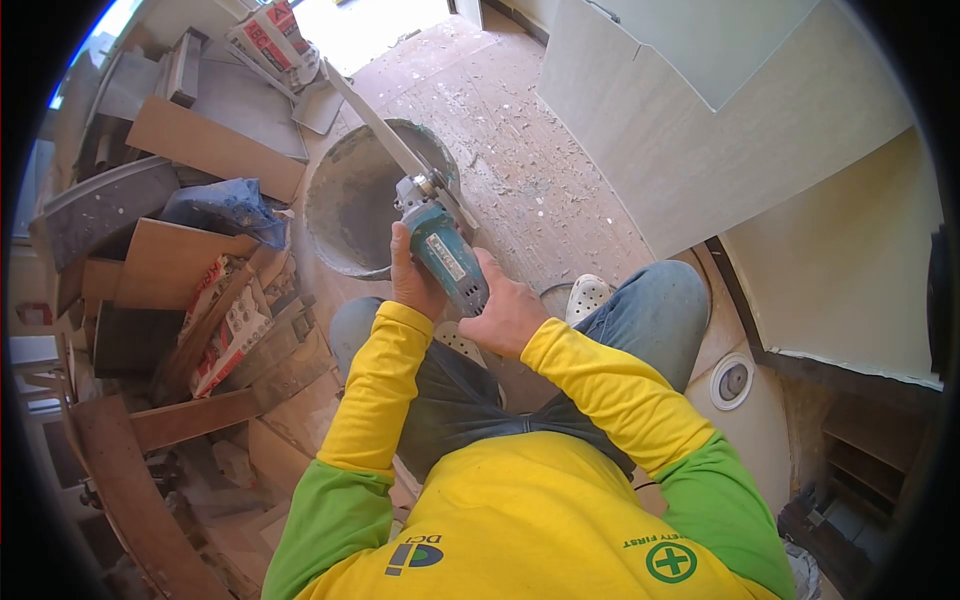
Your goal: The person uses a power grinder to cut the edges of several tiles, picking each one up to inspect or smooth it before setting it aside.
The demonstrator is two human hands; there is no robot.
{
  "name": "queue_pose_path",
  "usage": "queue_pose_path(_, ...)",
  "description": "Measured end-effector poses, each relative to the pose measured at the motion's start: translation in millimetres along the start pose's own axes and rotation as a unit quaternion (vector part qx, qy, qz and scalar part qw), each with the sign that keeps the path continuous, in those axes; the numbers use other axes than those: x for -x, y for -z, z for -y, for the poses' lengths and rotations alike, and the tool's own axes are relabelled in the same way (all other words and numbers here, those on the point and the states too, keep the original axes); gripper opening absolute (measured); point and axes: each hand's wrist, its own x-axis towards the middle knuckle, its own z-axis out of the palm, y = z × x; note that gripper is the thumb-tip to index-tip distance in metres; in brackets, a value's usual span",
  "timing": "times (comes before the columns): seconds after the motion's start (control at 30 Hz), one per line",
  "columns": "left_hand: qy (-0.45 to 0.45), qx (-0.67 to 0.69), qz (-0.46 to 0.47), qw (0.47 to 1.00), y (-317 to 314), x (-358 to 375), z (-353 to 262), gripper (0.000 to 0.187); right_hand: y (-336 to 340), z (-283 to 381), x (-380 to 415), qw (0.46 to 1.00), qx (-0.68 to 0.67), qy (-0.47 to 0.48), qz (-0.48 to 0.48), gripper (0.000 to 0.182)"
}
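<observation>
Your left hand [412,280] and right hand [508,315] both clench the teal grinder [445,255]; its head touches a tile strip [375,120] above the bucket [350,200].

One angle grinder [445,255], one bucket [350,205], two hands, two white clogs.

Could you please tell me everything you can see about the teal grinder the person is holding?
The grinder has a teal plastic-looking body with a pale label along its side and a grey metal head at the far end. It points away from the person and tilts up. The left hand wraps its left side; the right hand grips its rear end. Its head meets a long pale strip slanting over a round grey bucket. Whether the disc is spinning cannot be told.
</observation>
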Motion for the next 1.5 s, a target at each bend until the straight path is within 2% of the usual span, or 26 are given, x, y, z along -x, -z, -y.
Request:
queue_pose_path(0.73, 0.011, -0.009, -0.003, 1.000, -5, 4, -3, 0.106, -1, -1, 4, 1.000, 0.007, 0.001, -0.006, 0.101)
queue_pose_path(0.93, 0.006, -0.013, -0.008, 1.000, -7, 5, -3, 0.105, -4, -4, 5, 1.000, -0.002, 0.011, -0.012, 0.102)
queue_pose_path(1.0, 0.008, -0.008, -0.005, 1.000, -7, 4, -3, 0.104, -9, -9, 3, 0.998, -0.019, 0.025, -0.049, 0.101)
queue_pose_path(1.5, 0.009, 0.006, 0.003, 1.000, -8, 6, -4, 0.101, -7, -10, 7, 0.998, -0.014, 0.029, -0.048, 0.100)
